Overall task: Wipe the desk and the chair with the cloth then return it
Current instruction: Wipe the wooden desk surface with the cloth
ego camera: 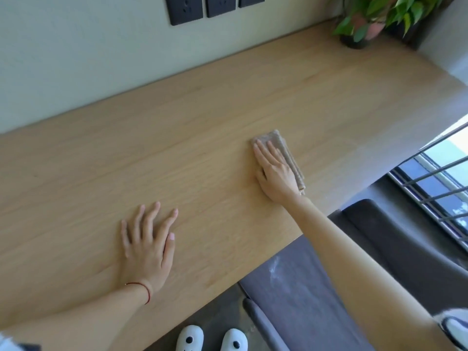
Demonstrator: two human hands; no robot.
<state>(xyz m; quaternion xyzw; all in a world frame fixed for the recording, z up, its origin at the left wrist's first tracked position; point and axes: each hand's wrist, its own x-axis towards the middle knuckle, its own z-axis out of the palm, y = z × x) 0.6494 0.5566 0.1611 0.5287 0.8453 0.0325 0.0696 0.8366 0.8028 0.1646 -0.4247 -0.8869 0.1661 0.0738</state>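
Note:
A folded beige cloth [283, 150] lies flat on the light wooden desk [202, 127], right of the middle. My right hand [273, 171] presses down on the cloth with its fingers stretched out, covering most of it. My left hand [147, 241] rests flat on the bare desk nearer the front edge, fingers spread, holding nothing. A grey upholstered chair [304, 287] stands at the desk's front edge, under my right forearm, with a pale smear on its seat.
A potted plant [364, 24] stands at the desk's far right corner. Black wall sockets [187, 8] sit above the desk. A window with metal bars [435, 188] is on the right. White slippers [212, 338] show on the floor below.

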